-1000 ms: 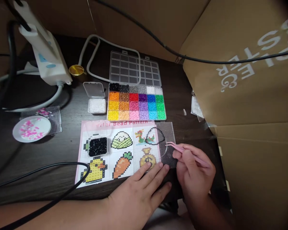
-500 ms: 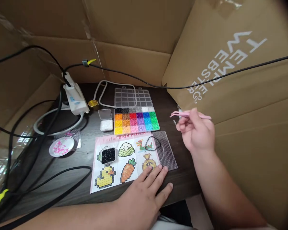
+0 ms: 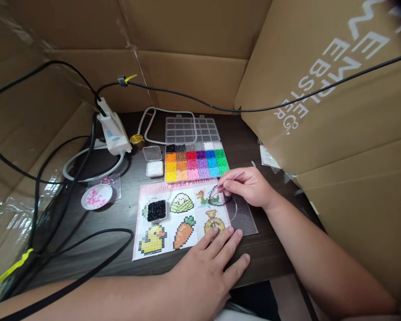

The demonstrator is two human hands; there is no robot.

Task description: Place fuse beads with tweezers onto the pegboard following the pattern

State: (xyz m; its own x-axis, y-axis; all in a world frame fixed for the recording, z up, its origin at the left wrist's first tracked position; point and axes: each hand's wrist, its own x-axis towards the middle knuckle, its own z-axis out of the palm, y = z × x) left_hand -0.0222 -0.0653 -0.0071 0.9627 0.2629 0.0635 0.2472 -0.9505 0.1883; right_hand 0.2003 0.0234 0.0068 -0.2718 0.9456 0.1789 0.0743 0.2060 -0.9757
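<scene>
My left hand lies flat with fingers spread on the lower edge of the bead pattern sheet and the clear pegboard. My right hand pinches pink tweezers, their tips down over the dragon picture where black beads sit on the pegboard. A small clear box of black beads rests on the sheet. Behind the sheet stands the open bead organizer with many colours.
A small box of white beads sits left of the organizer. A white dish of pink beads lies at left. A white device, black cables and a white hose cross the dark table. Cardboard walls surround it.
My right hand came up off the pegboard with the tweezers, then dropped back down, tips now over the dragon picture. The view pulled back. My left hand stayed put.
</scene>
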